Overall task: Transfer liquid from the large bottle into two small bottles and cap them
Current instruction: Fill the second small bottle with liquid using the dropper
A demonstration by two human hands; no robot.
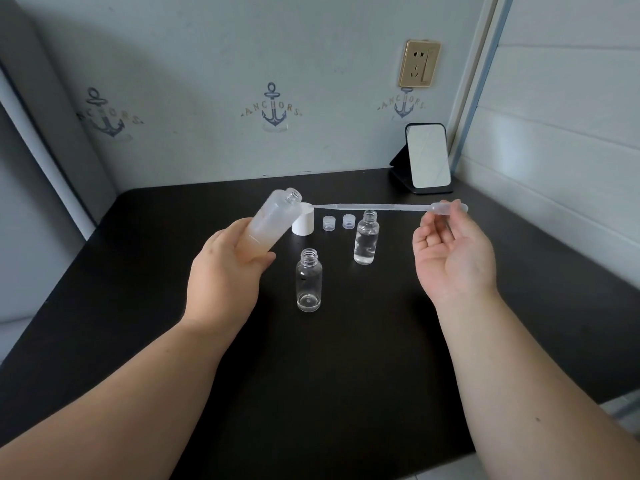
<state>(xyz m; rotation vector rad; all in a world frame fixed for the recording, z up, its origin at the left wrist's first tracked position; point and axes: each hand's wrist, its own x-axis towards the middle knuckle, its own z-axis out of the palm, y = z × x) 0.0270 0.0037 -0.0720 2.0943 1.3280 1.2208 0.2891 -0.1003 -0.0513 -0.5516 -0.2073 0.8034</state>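
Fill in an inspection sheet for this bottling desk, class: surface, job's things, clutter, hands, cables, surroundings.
Surface: black table, no spills seen.
Job's things: large bottle uncapped, tilted; near small bottle looks empty; far small bottle holds clear liquid, both uncapped; two small caps and white cap on the table; pipette level, tip near the large bottle's mouth.
Clutter: standing mirror at the back right.
Hands: left hand grips the large bottle; right hand pinches the pipette bulb.
Cables: nothing seen.
Surroundings: wall socket, anchor-print wall.

Soft dim daylight (edges bowed), sharp throughout.
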